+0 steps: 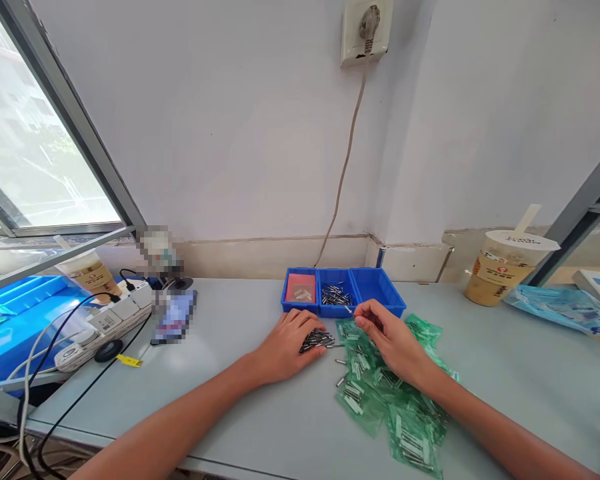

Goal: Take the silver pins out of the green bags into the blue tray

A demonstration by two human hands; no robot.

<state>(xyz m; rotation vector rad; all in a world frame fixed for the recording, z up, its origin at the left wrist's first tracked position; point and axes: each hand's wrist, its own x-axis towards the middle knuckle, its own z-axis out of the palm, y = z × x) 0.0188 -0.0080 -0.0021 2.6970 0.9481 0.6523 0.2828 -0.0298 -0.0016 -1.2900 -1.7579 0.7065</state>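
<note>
My left hand (287,343) rests palm down on the grey table (520,373), its curled fingers closed over a small heap of dark metal pins (317,340). My right hand (387,333) hovers above a pile of green plastic bags (395,393) and pinches one small metal pin (349,309) between thumb and fingertips, close to the blue tray (343,291). The tray has three compartments: a reddish bag in the left one, several metal pins (334,294) in the middle one, nothing visible in the right one. A few loose pins lie between my hands.
A lidded drink cup with a straw (503,267) stands at the right, beside a blue bag (560,307). A power strip with cables (105,323), a phone (175,315) and a blue bin (25,320) sit at the left. A cord hangs from a wall socket (367,30).
</note>
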